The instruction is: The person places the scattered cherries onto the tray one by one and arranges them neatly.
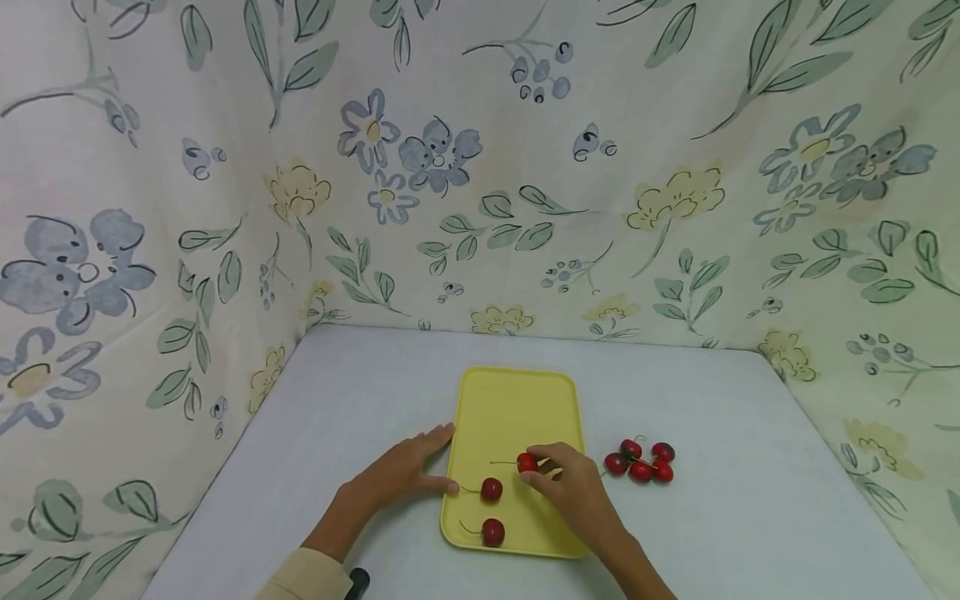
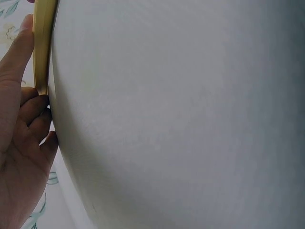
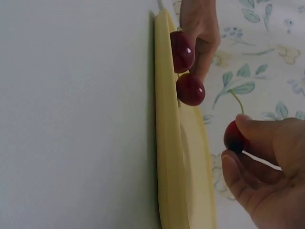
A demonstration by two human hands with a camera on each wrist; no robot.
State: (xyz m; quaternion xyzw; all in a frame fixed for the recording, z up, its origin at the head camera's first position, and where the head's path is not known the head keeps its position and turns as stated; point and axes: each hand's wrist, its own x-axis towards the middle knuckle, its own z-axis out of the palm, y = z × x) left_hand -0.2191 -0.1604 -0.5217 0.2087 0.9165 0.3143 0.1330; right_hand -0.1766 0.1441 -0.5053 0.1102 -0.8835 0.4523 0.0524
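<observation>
Over the yellow tray [image 1: 517, 400], my right hand [image 1: 568, 487] pinches a red cherry [image 1: 527, 463] between thumb and fingertips, its stem pointing left. The right wrist view shows the same cherry [image 3: 235, 137] between the fingertips, stem up. Two more cherries lie on the tray's near left part: one cherry [image 1: 492, 489] close below the held one, another cherry [image 1: 492, 532] by the near edge. My left hand [image 1: 401, 471] rests against the tray's left side, fingers and thumb spread along the rim. In the left wrist view the thumb lies along the tray edge [image 2: 43, 47].
A cluster of several cherries [image 1: 640, 462] with stems lies on the white table [image 1: 720, 417] just right of the tray. Floral cloth [image 1: 517, 250] hangs behind the table and along both sides. A dark rounded object [image 1: 359, 582] shows by the left sleeve.
</observation>
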